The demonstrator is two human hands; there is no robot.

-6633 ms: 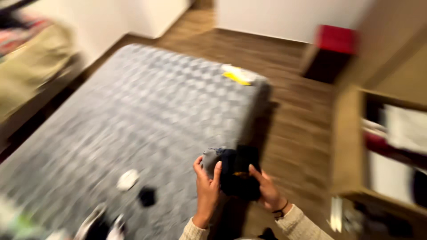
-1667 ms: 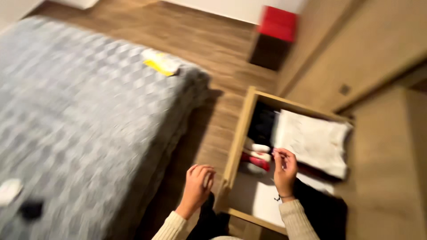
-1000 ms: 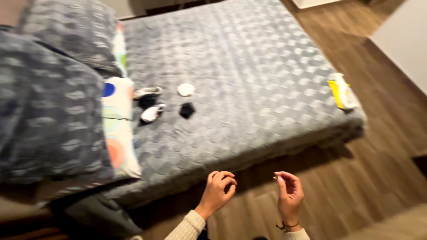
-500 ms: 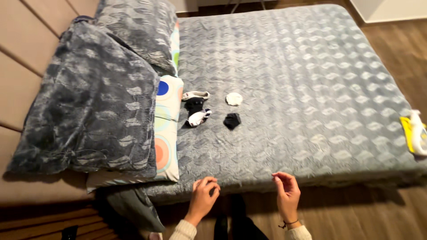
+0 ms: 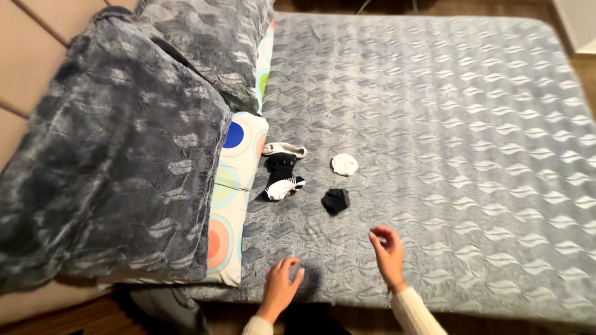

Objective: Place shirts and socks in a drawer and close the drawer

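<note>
Open quilt ahead of hands; duvet blocks left; socks seemingly only clutter.

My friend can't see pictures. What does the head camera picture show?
Two empty hands, left hand and right hand, reach over a grey bed toward small socks: a black bundle, a white bundle and loose socks. Grey pillows lie at the left.

– What was the bedspread made of?
– Grey quilted cloth, matt, with a raised wavy pattern. The blanket was dark plush cloth with a soft sheen.
– And the small things?
– Knit cloth: a black sock, a white sock, both matt. The pillow was smooth printed cotton. The floor looked like wood.
</note>
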